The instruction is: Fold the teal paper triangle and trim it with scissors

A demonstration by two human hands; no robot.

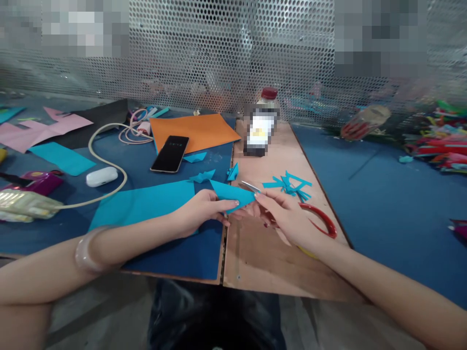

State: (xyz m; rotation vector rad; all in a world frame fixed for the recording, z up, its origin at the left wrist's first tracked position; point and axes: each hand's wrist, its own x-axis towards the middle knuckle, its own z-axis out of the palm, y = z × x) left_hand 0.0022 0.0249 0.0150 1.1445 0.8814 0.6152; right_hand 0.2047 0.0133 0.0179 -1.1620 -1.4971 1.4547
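Observation:
A folded piece of blue paper point(232, 193), pointed at its right end, is held between both hands above the seam in the tabletop. My left hand point(204, 209) grips its left part, thumb on top and fingers beneath. At the paper's right tip, my right hand point(279, 211) pinches with thumb and forefinger. Scissors with red handles point(323, 218) show behind and under my right hand, the blade poking out to the left; whether they lie on the wood or touch the hand, I cannot tell. A large blue sheet point(146, 201) lies under my left wrist.
Blue paper scraps point(290, 184) lie on the bare wood strip point(255, 262). Behind are a red-capped bottle point(269, 95), a phone point(170, 154) and orange paper point(204, 129). A cable point(126, 175) curves past a white case point(102, 177). Colourful strips point(445, 136) pile up at right.

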